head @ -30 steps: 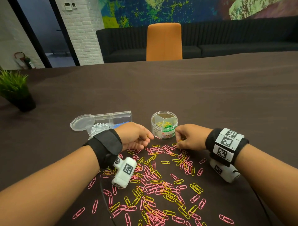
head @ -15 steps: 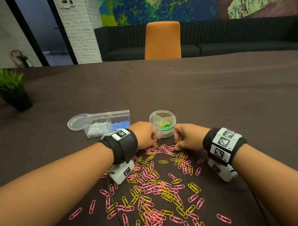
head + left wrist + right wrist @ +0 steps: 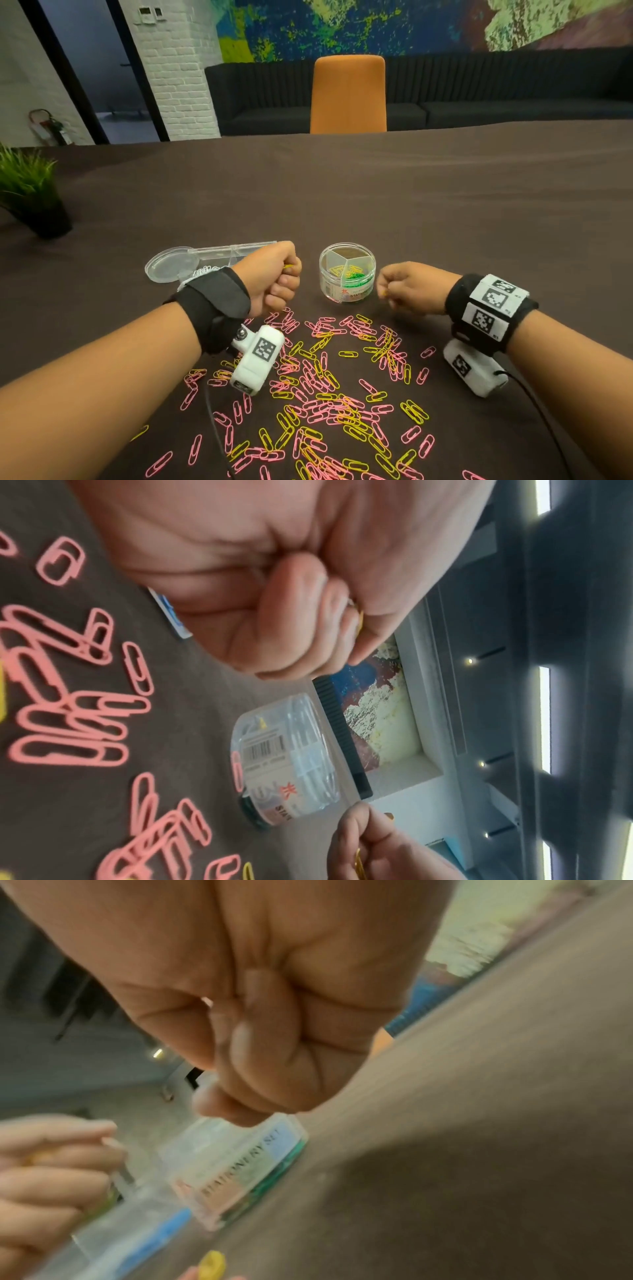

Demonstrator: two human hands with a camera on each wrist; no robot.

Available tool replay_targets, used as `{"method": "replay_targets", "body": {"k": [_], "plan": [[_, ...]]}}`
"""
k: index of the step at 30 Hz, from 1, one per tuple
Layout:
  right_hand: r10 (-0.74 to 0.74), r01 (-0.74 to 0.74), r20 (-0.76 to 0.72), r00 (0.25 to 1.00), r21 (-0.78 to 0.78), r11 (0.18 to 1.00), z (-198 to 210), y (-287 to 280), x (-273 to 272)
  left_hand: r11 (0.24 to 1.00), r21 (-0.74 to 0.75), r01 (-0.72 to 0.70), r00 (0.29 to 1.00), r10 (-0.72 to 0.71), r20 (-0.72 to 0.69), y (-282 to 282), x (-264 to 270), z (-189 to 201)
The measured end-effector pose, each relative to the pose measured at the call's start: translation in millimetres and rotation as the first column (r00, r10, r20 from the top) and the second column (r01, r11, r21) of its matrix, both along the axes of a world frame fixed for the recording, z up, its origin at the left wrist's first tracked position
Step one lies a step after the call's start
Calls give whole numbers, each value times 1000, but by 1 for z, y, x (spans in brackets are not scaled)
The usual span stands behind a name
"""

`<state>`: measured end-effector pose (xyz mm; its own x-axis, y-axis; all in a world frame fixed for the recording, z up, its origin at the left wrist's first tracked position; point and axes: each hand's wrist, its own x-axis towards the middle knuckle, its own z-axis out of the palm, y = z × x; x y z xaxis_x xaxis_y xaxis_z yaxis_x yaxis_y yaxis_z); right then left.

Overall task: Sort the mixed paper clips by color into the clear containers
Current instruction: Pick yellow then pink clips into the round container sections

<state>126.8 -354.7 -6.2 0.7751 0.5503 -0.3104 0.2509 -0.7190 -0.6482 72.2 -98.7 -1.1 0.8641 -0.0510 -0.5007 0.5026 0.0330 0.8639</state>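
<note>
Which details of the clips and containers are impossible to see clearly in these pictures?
- Number of yellow clips in the left hand: head view, curled fingers hide all but a tip.
- Clip in the right hand: right wrist view, the fist covers it; motion blur.
- Rectangular box contents: head view, left wrist blocks most of it.
- Round jar label text: too small or blurred in every view.

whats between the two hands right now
The round clear container, standing on the table with yellow and green clips inside, sits between the left hand and right hand; the head view shows it.
</note>
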Motion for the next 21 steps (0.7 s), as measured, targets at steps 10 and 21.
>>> {"method": "replay_targets", "body": {"k": [10, 21], "plan": [[128, -74, 156, 980, -314, 946, -5, 17, 4, 988, 112, -110, 973, 84, 213, -27, 40, 12], [164, -62, 258, 952, -364, 929, -7, 29, -1, 377, 924, 62, 797, -576, 181, -67, 89, 12]]}}
